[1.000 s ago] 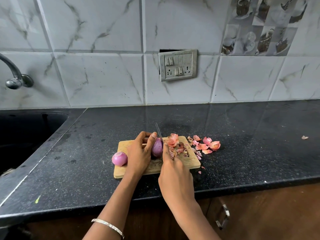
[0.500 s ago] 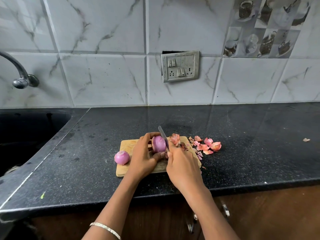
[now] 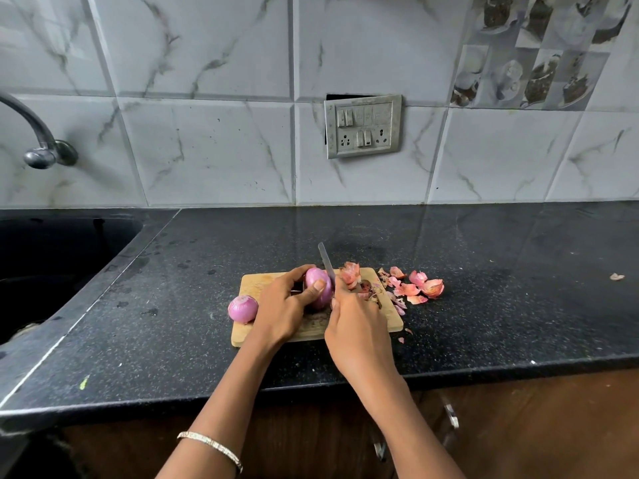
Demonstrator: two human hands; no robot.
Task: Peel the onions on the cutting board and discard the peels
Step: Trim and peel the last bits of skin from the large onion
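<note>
While the knife (image 3: 326, 262) has tilted more upright than a second ago, the left hand (image 3: 283, 307) grips the onion (image 3: 318, 286) between thumb and curled fingers, the right hand (image 3: 358, 326) gripping the knife beside it.

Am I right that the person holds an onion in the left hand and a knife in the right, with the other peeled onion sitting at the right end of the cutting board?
Not quite. The head view shows the other peeled onion at the left end of the cutting board, not the right. The rest holds: the left hand holds an onion and the right hand holds the knife.
</note>
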